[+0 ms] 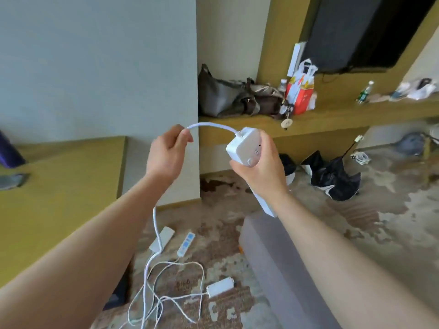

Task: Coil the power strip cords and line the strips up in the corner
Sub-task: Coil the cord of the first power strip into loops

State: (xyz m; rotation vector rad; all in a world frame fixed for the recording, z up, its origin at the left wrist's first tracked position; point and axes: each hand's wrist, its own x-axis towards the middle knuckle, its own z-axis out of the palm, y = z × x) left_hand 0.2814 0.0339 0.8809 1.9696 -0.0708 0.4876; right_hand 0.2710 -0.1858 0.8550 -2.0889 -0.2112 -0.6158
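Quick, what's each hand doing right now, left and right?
Left hand: pinching the white cord near the strip.
Right hand: gripping the white power strip, held up in the air.

Grey bag (218, 96) on shelf (332, 119); dark screen (370, 32) above.

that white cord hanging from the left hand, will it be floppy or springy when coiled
Probably floppy: the white cord droops straight down from the left hand and lies in loose tangled loops on the floor. Its short arc to the power strip suggests slight springiness, so coils may loosen.
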